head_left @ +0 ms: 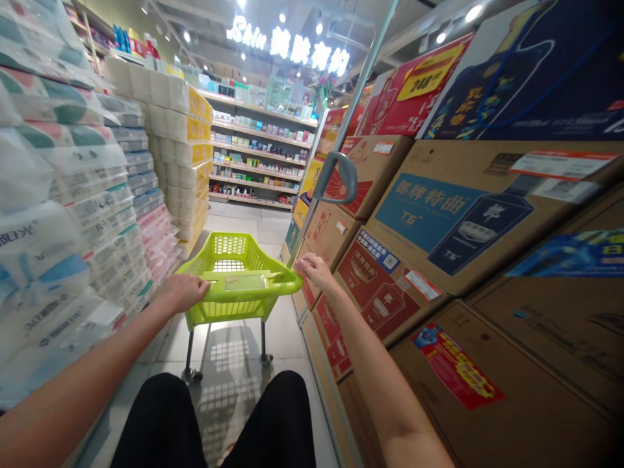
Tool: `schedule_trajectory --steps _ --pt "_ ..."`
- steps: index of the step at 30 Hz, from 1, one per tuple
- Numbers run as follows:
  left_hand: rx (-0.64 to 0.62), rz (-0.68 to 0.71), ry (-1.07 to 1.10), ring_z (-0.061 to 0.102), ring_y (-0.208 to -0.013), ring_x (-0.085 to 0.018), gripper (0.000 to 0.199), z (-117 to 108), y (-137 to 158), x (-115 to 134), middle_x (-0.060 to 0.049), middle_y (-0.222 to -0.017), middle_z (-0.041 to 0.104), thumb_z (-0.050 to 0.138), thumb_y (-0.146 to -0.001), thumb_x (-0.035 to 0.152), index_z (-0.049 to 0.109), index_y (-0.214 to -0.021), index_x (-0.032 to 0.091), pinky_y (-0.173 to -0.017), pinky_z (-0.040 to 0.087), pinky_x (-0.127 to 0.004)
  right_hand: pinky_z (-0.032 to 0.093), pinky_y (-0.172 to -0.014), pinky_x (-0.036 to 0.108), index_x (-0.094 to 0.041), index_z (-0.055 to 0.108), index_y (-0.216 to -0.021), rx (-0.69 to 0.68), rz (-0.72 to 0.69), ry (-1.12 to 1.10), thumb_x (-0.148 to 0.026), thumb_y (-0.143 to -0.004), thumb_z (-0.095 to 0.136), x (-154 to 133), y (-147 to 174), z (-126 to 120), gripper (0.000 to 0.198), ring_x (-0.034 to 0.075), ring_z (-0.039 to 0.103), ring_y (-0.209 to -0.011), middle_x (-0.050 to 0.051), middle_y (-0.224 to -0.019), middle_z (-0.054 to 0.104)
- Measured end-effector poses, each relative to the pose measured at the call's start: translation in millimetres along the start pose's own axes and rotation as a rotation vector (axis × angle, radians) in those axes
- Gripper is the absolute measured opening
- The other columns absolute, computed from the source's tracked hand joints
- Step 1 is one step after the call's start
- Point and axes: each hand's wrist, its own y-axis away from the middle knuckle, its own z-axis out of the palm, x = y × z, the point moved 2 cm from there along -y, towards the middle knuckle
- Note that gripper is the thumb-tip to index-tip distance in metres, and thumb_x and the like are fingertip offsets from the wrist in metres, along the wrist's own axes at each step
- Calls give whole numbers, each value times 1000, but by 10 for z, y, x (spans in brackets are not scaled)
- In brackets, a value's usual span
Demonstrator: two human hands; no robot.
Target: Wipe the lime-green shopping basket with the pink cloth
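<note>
A small lime-green shopping cart (244, 309) with perforated basket walls and grey legs on casters stands in front of my knees. My left hand (184, 292) is wrapped round the left end of its handle bar. At the cart's right rear corner, my right hand (316, 269) has its fingers curled at the lower end of a slanting grey pole (363, 84). The exact grip there is partly hidden. A grey loop-shaped handle (347, 177) is fixed partway up this pole, which leans up to the right past the stacked boxes.
Stacked cardboard liquor cartons (429, 214) rise close on the right. Plastic-wrapped tissue packs (78, 169) and yellow-white paper packs (180, 130) line the left. Tiled floor (238, 218) leads to shelves of small boxes (263, 133) under a lit sign (292, 49).
</note>
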Motion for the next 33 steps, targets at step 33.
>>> schedule_trajectory --steps 33 --pt "39 -7 36 68 -94 -31 65 7 -89 437 -18 -101 73 18 -89 44 76 -94 16 -74 49 -38 37 -107 41 -24 57 -128 428 -4 -126 -38 -99 33 -625 1054 1000 40 24 47 -123 13 -123 44"
